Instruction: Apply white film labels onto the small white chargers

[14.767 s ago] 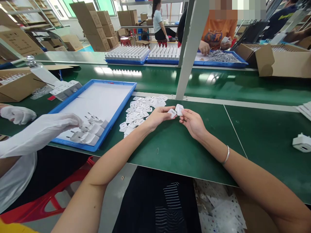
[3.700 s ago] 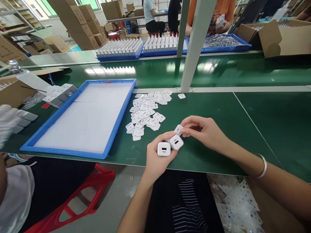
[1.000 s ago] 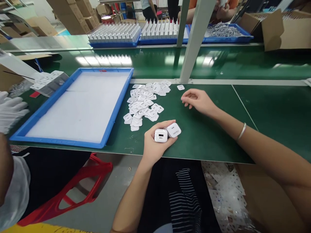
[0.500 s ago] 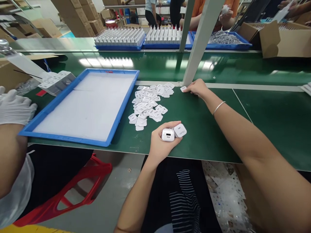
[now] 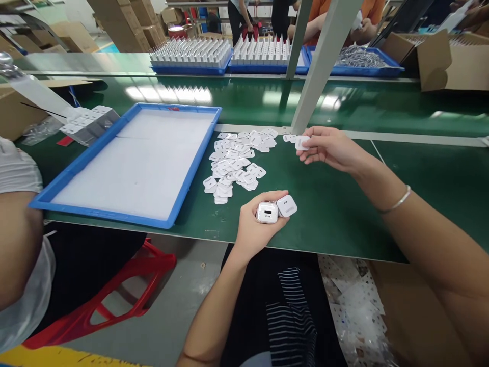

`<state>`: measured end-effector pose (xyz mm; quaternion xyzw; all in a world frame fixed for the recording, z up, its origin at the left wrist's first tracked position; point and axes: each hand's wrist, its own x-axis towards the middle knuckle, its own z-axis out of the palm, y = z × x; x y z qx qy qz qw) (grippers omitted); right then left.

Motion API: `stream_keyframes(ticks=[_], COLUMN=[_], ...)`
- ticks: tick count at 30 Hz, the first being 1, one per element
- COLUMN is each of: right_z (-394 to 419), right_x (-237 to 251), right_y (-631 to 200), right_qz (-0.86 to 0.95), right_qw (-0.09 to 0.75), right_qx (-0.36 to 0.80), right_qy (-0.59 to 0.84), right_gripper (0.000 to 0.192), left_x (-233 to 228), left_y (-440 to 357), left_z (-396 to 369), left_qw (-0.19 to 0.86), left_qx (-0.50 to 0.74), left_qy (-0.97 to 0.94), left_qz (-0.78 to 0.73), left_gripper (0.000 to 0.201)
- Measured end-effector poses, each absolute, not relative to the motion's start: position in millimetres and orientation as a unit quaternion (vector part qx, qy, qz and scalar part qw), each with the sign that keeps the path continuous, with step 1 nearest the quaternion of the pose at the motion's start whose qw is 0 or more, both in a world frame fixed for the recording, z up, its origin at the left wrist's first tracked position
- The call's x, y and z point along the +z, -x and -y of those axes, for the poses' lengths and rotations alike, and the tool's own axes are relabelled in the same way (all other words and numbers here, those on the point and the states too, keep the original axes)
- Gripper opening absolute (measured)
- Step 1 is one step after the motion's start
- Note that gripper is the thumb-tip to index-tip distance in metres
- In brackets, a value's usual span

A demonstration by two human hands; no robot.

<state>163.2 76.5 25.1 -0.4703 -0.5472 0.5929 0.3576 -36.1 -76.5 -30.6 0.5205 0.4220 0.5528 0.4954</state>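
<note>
My left hand (image 5: 254,232) is wrapped round two white USB charger plugs just above the table's front edge. One charger (image 5: 267,212) shows a dark USB port and a smaller slot; the other charger (image 5: 287,206) leans against it, its face marked with a slot and grey print. My right hand (image 5: 324,148) pinches a small white square cover plate (image 5: 301,142) between thumb and fingers, near the foot of the grey post. Beside it a couple of similar plates (image 5: 288,138) lie on the green mat. A loose pile of white plates (image 5: 233,162) spreads to the left.
A blue-rimmed tray (image 5: 179,204) with a white lining lies left of the pile. A slanting grey post (image 5: 324,66) rises behind my right hand. Blue trays (image 5: 191,67) of white pieces stand across the bench. A co-worker's arm (image 5: 19,219) is at far left.
My right hand has lifted a cover plate off the mat and drawn it slightly right and nearer. My left hand keeps its hold on the chargers. The co-worker's gloved hand has withdrawn leftward.
</note>
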Motion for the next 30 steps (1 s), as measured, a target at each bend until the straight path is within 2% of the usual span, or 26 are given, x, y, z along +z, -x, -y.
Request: stream_keyframes(ticks=[4, 7, 11, 18, 30], right_z=[-40, -19, 9, 42, 44], right_x=[30, 35, 43, 43, 44], right_y=[-163, -161, -152, -127, -123], right_qz=[0.603, 0.662, 0.674, 0.605, 0.599], right_qw=[0.303, 0.259, 0.271, 0.255, 0.232], right_qx=[0.584, 0.559, 0.554, 0.629, 0.625], right_qy=[0.451, 0.427, 0.405, 0.416, 0.444], right_gripper=[0.006, 0.017, 0.033, 0.012, 0.016], left_x=[-30, -31, -34, -32, -30], left_y=[36, 35, 34, 34, 33], left_z=[78, 78, 78, 79, 79], left_qw=[0.488, 0.481, 0.480, 0.498, 0.489], left_qx=[0.551, 0.550, 0.559, 0.541, 0.549], left_qy=[-0.528, -0.537, -0.535, -0.527, -0.553], left_qz=[-0.423, -0.422, -0.414, -0.425, -0.391], left_gripper=[0.036, 0.036, 0.033, 0.039, 0.029])
